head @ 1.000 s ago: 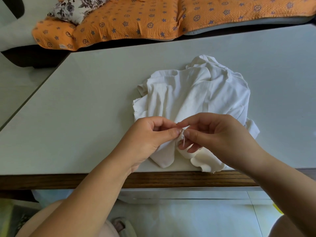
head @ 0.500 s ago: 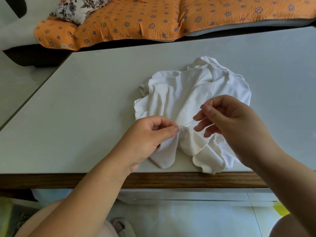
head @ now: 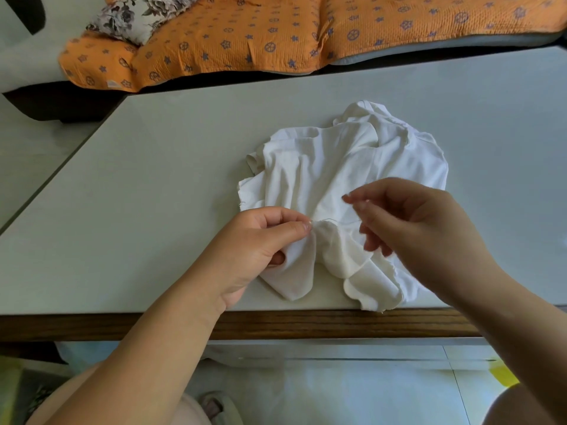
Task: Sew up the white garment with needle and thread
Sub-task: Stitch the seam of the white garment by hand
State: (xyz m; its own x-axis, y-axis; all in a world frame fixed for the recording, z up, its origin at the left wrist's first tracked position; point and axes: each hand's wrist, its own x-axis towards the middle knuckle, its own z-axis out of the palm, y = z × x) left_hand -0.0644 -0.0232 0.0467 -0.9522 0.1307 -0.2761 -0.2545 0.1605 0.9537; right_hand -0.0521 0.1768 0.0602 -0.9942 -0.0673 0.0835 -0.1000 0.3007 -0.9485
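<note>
The white garment lies crumpled on the pale table, its lower folds reaching the near edge. My left hand pinches a gathered fold of the cloth between thumb and forefinger. A short loop of thin thread runs from that pinch towards my right hand. That hand hovers just above the cloth to the right, blurred, with thumb and forefinger pressed together as on the needle. The needle itself is too blurred to make out.
The table has a wooden front edge. Behind it stands a sofa with an orange patterned cover and a floral cushion. Pale floor tiles and my knees show below.
My right hand first pulled the needle and thread up and to the right, away from the seam. It has now drifted back left and lower, and the thread has gone slack. My left hand keeps its pinch.
</note>
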